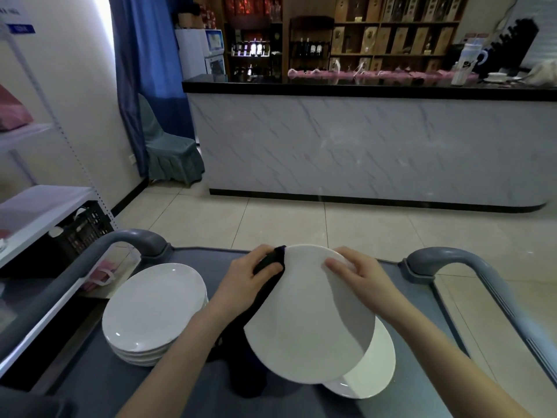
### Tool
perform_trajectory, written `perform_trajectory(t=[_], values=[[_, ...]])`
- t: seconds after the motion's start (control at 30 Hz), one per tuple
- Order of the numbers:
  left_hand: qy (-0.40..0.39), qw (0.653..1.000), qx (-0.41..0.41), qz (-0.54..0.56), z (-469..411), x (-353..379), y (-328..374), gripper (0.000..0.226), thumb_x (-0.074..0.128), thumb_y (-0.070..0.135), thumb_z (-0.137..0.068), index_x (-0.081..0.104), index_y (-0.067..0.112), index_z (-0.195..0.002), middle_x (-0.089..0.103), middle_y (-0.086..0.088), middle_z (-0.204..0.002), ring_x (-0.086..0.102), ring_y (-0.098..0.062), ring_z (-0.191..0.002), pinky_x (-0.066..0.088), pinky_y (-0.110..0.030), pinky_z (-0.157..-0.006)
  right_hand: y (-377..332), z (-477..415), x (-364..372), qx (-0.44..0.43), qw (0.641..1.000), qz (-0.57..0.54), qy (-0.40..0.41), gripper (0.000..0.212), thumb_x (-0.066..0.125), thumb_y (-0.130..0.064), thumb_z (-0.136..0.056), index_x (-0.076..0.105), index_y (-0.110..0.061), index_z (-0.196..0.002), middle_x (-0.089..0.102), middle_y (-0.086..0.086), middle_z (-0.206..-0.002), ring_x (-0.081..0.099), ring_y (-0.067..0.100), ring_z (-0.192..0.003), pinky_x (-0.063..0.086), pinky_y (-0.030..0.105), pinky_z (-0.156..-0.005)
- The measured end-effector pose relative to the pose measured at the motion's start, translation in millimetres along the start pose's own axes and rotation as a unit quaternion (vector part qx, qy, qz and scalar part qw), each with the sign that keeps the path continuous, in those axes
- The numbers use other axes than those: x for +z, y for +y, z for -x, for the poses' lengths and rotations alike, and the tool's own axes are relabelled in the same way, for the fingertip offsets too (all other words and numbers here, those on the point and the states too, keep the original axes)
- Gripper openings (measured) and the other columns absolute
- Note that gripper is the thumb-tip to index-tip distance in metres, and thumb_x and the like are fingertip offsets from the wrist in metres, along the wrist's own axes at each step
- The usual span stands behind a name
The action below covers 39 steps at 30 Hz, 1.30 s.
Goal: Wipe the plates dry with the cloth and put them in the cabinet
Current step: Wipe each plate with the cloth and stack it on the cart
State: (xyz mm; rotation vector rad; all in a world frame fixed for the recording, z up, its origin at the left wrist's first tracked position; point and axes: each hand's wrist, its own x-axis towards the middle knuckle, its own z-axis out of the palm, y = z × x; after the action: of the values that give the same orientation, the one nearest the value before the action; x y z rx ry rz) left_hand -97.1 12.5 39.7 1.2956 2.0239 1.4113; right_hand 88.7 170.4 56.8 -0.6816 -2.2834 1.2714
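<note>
- Head view: left grip [252, 280] is clamped on a dark cloth [245, 369], fingers curled over the bunched part, pressing it vs the far-left rim of the plate [307, 324].
- Rest of cloth hangs down from left grip behind the plate's left edge, onto the cart [102, 384] top.
- Right grip [360, 274] is clamped on the same plate at its far-right rim: one digit flat on the face, others hooked over the edge.
- Plate: white, round, tilted w/ face toward the camera, spans between both grips & runs down from them toward the person.
- Second plate [375, 372] sits under the tilted one, below right grip, partly covered; can't tell if they touch.
- Plate stack [153, 306] lies flat on cart, just left of left grip's forearm, apart from it.
- Cart is grey; curved handles, one [132, 238] up-left of left grip, one [449, 262] right of right grip.
- Beyond both grips: tiled floor [301, 221], then marble-look bar [361, 146] w/ black top.
- Far left of left grip: white shelf [42, 211], black crate [86, 229] under it.
</note>
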Motion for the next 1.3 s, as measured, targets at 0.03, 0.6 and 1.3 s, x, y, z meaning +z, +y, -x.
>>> perform_trajectory(t=[0.03,0.6,1.3], values=[[0.000,1.000,-0.004,-0.001,0,1,-1,0.008,0.062,0.025,-0.095,0.063,0.031,-0.099,0.069,0.014,-0.086,0.061,-0.002,-0.081,0.045,-0.016,-0.073,3,2,3,0.002,1.000,-0.016,0.021,0.012,0.060,-0.032,-0.098,0.071,-0.033,-0.093,0.070,-0.016,-0.087,0.063,0.003,-0.082,0.047,0.025,-0.073],[0.155,0.974,-0.049,0.157,11,9,-22,0.018,0.065,0.025,-0.093,0.061,0.041,-0.099,0.072,0.016,-0.097,0.066,-0.002,-0.091,0.049,-0.017,-0.075,0,17,31,0.024,0.969,-0.126,0.211,0.015,0.058,-0.035,-0.095,0.063,-0.036,-0.081,0.066,-0.017,-0.075,0.057,-0.004,-0.063,0.041,0.008,-0.056],[0.215,0.943,-0.120,0.223,21,23,-30,0.021,0.059,0.020,-0.098,0.064,0.033,-0.114,0.071,0.017,-0.108,0.065,-0.002,-0.103,0.051,-0.021,-0.088,10,18,46,0.117,0.955,-0.170,0.212,0.006,0.063,-0.028,-0.095,0.065,-0.032,-0.091,0.069,-0.017,-0.085,0.064,0.005,-0.076,0.048,0.025,-0.065]])
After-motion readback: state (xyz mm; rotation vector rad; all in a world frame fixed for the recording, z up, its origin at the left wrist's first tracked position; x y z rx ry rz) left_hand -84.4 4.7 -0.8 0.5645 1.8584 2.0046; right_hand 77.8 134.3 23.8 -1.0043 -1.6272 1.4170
